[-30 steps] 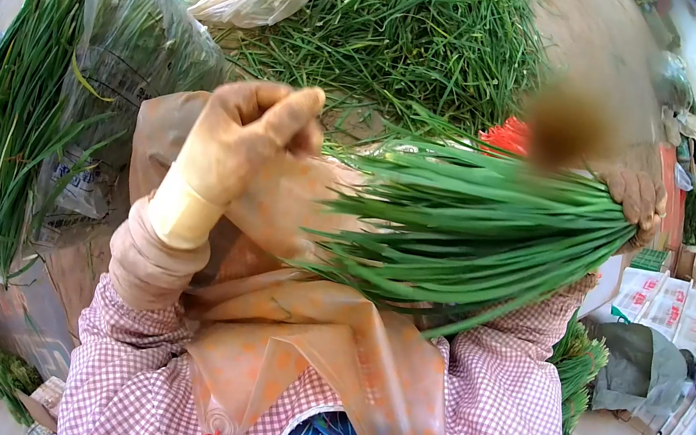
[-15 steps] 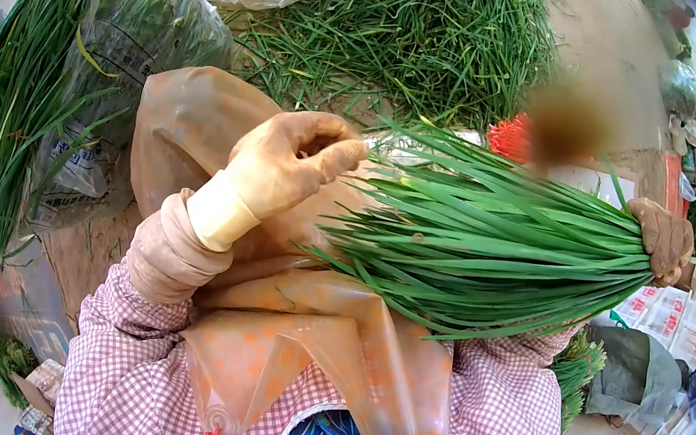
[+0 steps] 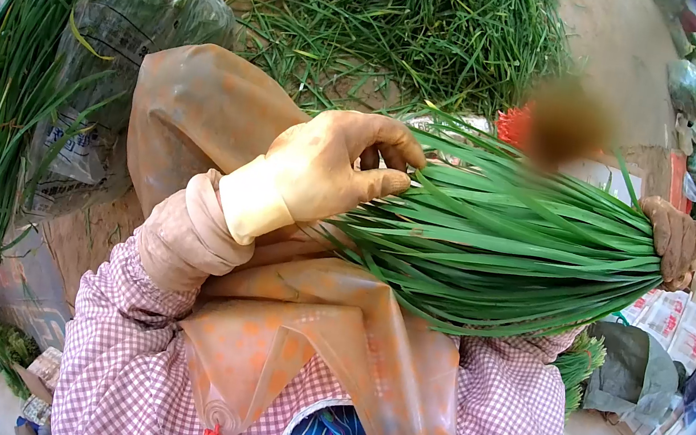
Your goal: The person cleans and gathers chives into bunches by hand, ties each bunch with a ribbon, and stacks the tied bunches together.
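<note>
My right hand [image 3: 672, 244], in a brownish glove, is closed around the gathered end of a bunch of garlic chives [image 3: 506, 241]. The long flat leaves fan out leftward across my lap. My left hand [image 3: 333, 166], in a pale rubber glove, is at the leaf tips. Its thumb and forefinger are pinched together at the end of a leaf, with the other fingers curled behind. Under the bunch, a translucent orange-patterned apron [image 3: 304, 328] covers my lap.
A big heap of loose green leaves [image 3: 421, 30] lies ahead on the floor. At the left stands a plastic bag of chives [image 3: 134, 23]. Red netting [image 3: 513, 125] sits just beyond the bunch, and a dark green cloth [image 3: 618, 370] lies at the right. A brown blur covers part of the view.
My left hand has moved right to the leaf tips, and its thumb and forefinger now meet a leaf there. My right hand still holds the bunch, shifted slightly right in view.
</note>
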Motion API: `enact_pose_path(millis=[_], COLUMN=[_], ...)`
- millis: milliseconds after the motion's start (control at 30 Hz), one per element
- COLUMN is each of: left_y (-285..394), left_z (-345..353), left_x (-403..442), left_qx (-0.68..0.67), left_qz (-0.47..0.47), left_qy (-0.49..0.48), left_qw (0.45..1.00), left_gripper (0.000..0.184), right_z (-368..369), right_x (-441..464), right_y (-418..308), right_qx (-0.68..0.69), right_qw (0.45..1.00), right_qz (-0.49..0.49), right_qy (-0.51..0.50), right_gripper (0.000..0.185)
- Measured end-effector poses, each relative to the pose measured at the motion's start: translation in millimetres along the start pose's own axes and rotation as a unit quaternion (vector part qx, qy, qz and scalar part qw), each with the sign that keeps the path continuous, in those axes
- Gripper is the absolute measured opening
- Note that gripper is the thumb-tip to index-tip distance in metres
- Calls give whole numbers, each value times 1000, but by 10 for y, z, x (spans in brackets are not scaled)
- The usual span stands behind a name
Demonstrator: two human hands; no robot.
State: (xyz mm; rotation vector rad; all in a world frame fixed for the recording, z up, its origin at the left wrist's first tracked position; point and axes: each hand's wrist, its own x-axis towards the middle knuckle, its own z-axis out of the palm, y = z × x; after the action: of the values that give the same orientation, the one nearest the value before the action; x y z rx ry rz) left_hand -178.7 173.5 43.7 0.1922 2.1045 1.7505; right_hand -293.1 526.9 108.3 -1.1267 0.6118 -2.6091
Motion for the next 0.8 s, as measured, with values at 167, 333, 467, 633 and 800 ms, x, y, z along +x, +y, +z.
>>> enact_pose_path(millis=[167,333,467,633,800], left_y=[-9,-25,-49,-148,-171], left_z=[18,20,51,-46,-191], left_x=[4,11,22,40,55], left_qx=[-64,-127,-138,-97,-300], left_qz=[-2,-3,-26,50,39], left_qy=[2,1,20,84,243], left_qw=[998,992,990,991,922], left_gripper=[37,34,26,12,8], right_z=[-6,-3,-18,-28,-46], right_x=[-36,-53,-49,-55,-46], right_y=[-19,-3,27,19,54], right_qx=[-2,0,2,-2,-6], right_qw=[1000,1000,999,999,998], right_qz=[-3,-3,-5,-8,-6], right_qy=[14,27,37,52,66], right_gripper=[12,12,13,13,13])
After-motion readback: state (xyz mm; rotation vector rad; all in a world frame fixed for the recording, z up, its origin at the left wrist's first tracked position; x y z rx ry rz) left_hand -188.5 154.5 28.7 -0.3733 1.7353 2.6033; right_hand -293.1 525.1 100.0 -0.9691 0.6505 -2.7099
